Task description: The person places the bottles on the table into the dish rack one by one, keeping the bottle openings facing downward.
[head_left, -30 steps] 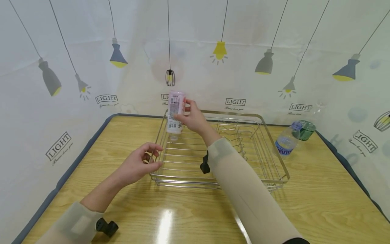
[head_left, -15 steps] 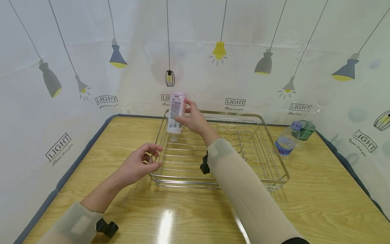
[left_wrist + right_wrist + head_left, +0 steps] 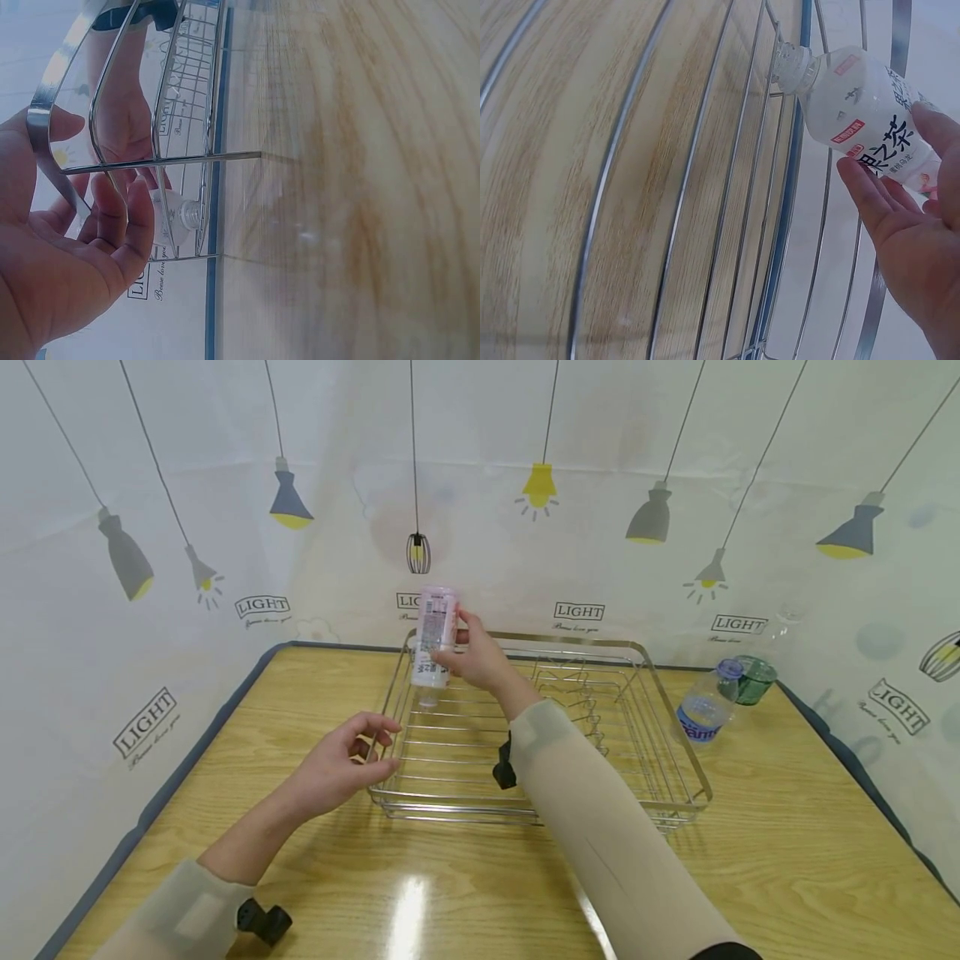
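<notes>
My right hand (image 3: 480,652) grips a pink-and-white labelled plastic drink bottle (image 3: 433,639) upside down, its neck toward the wire dish rack (image 3: 480,806). This is over the rack's back left part. In the right wrist view the clear threaded bottle neck (image 3: 791,67) overlaps the rack's side wires, with thumb and fingers on opposite sides of the label. At the rack's left side, my left hand (image 3: 337,766) has its curled fingers and thumb around the metal rim. The left wrist view shows the rim band (image 3: 45,112) crossing the thumb, with the bottle partly behind the wires.
Right of the rack stands a clear bottle (image 3: 705,706) with a blue-purple label and cap. Behind it is a green-tinted clear container (image 3: 753,681). A patterned white curtain (image 3: 480,518) backs the wooden table (image 3: 480,885). Wavy wire dividers (image 3: 588,710) run inside the rack.
The bottle in my right hand has shifted very slightly right and down, leaning a little more. My left hand has stayed at the rack's rim.
</notes>
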Demonstrator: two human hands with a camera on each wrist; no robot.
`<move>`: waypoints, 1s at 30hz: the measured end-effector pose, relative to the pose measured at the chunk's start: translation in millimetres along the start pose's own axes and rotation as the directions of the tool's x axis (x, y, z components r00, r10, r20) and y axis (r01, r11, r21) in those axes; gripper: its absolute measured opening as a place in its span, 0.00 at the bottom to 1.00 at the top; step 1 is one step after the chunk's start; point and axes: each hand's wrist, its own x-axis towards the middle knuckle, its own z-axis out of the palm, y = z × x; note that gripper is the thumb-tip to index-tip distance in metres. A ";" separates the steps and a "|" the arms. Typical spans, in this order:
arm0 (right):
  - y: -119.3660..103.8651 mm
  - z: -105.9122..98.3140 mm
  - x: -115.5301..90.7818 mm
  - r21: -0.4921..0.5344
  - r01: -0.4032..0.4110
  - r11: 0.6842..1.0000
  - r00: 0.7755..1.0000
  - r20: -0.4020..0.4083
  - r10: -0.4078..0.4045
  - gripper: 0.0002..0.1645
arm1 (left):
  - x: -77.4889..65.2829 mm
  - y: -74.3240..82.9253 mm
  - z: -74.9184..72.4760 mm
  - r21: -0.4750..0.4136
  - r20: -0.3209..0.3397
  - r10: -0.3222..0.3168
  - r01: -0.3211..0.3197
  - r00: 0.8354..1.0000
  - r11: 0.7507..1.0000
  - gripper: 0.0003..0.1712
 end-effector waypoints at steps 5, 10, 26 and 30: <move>0.5 -0.8 -0.2 -0.053 -0.001 0.999 1.000 0.019 0.002 0.61 | -0.3 0.5 -0.3 0.000 0.003 0.000 0.000 1.000 1.000 0.26; 2.6 -1.5 -0.7 -0.092 -0.001 0.996 0.999 0.043 0.005 0.59 | -0.3 0.8 -0.6 -0.003 0.006 -0.002 0.002 1.000 1.000 0.26; 7.1 -2.0 -2.9 -0.110 -0.016 0.994 0.998 0.054 0.022 0.59 | -0.8 1.2 -0.1 -0.005 0.015 -0.019 0.019 1.000 1.000 0.29; 7.7 -2.9 -2.3 -0.111 -0.015 0.994 0.998 0.055 0.021 0.59 | -1.0 2.1 -0.3 -0.004 0.016 -0.019 0.020 1.000 1.000 0.29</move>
